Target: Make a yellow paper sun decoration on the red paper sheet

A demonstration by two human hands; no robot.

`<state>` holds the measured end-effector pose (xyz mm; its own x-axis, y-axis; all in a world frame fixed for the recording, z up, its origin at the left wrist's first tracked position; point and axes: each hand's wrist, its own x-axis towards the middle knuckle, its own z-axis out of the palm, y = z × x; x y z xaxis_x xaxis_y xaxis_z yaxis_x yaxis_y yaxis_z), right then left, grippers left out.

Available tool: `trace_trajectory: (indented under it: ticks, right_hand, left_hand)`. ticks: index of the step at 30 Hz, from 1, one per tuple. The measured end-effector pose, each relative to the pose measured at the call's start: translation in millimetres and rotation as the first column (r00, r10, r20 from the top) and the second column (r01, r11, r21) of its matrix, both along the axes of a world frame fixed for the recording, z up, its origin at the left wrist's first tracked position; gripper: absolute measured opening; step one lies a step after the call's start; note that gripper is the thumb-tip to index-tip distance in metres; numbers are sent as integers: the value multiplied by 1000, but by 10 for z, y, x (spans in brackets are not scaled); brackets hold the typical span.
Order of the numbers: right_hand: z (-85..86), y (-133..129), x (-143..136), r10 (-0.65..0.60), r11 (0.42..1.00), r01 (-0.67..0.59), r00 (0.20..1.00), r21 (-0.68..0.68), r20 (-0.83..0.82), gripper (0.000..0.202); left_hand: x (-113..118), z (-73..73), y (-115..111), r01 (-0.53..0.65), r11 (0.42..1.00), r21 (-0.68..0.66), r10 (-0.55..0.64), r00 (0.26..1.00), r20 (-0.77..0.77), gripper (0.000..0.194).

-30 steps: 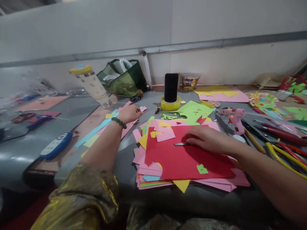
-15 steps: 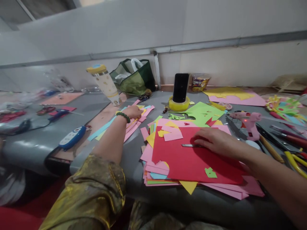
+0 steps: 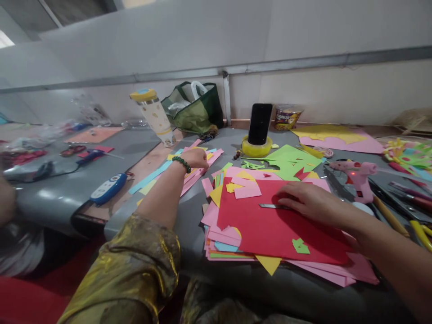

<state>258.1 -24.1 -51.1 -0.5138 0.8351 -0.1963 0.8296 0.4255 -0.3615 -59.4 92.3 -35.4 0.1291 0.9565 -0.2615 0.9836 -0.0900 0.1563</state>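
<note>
My left hand, a green bead bracelet at its wrist, is over a loose pile of coloured paper strips. Its fingers are curled down; whatever they pinch is hidden. On a red sheet lies my right hand, fingers bent round a craft knife whose metal blade sticks out to the left. The knife's handle is hidden beneath the palm. Small pink paper pieces and a green scrap rest on the red sheet, which tops a stack of coloured sheets.
A phone leans upright in a yellow tape roll. Beyond my left hand stand a tumbler and a green bag. To the right are a pink glue gun and several tools. A blue-and-white power strip lies left.
The whole view has shifted slightly, so things appear farther right. My left hand stays over the strips, its fingers now more curled. My right hand and the knife keep their place on the sheet.
</note>
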Motion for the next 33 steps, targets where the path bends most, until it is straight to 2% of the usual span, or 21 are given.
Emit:
trace_trajectory:
  ticks: [5, 7, 10, 13, 17, 21, 25, 29, 33]
  right_hand:
    - [7, -5, 4, -10, 1000, 10, 1000, 17, -10, 36]
    - [-2, 1, 7, -5, 1000, 6, 1000, 27, -8, 35]
    - [-20, 13, 11, 8, 999, -8, 1000, 40, 8, 35]
    - [-31, 18, 14, 26, 998, -26, 1000, 52, 9, 34]
    - [-26, 14, 13, 24, 998, -25, 1000, 54, 7, 31]
    - [-29, 13, 15, 21, 998, -20, 1000, 58, -9, 28]
    - [-42, 20, 15, 6, 998, -5, 1000, 55, -22, 26]
    - [-50, 22, 11, 10, 998, -7, 999, 67, -32, 25]
    - [-65, 31, 35, 25, 995, -18, 997, 95, -67, 26]
  left_hand:
    - [9, 51, -41, 2, 1000, 29, -2, 1000, 18, 11]
    - [31, 53, -54, 42, 999, 27, -42, 999, -9, 19]
    - [94, 39, -72, 111, 992, -60, -118, 985, -123, 31]
    - [161, 16, -83, 127, 986, -113, -148, 968, -202, 25]
    - [184, 6, -80, 147, 984, -100, -166, 963, -213, 18]
    - [155, 28, -80, 153, 985, -76, -165, 964, -210, 21]
    - [142, 20, -89, 213, 974, -79, -221, 968, -119, 32]
    - [156, -38, -94, 225, 966, -127, -219, 974, 54, 18]
    - [115, -22, -88, 190, 966, -172, -169, 977, 131, 16]
